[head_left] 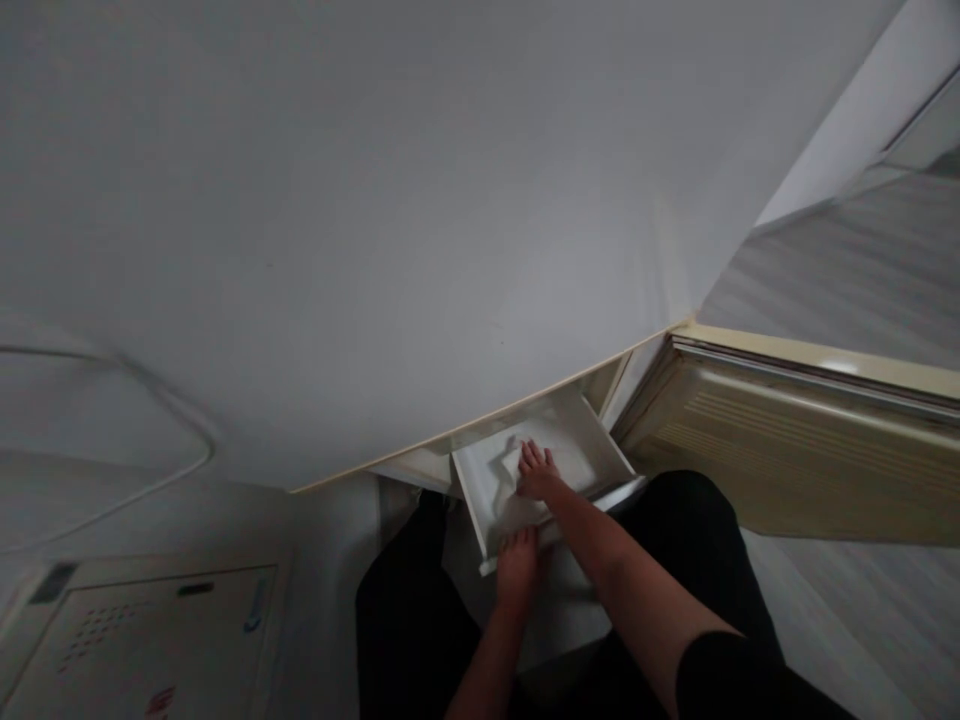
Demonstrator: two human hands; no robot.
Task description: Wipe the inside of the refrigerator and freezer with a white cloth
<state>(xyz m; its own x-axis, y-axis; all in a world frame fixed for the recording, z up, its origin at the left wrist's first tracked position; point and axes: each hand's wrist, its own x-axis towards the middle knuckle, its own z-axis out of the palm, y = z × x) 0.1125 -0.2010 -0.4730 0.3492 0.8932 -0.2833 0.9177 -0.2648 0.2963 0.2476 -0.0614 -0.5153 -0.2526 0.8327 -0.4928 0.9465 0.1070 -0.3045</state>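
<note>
A white drawer [609,452] is pulled out from a low compartment, between my knees. My right hand [538,472] lies flat inside it, fingers stretched and slightly apart, pressing on a crumpled white cloth or wipe [511,464]. Part of that cloth is hidden under the palm. At the drawer's front edge [489,566], my left hand [517,560] has its fingers hooked over the rim, gripping it. The thumb of the left hand cannot be seen.
A large grey-white panel [420,220] rises just above the drawer. To the right, a door [795,440] with a ribbed, yellowish inner side stands open. A white cable [169,480] hangs at left, above a metal wall box [165,640]. My black-clad knees [690,520] flank the drawer.
</note>
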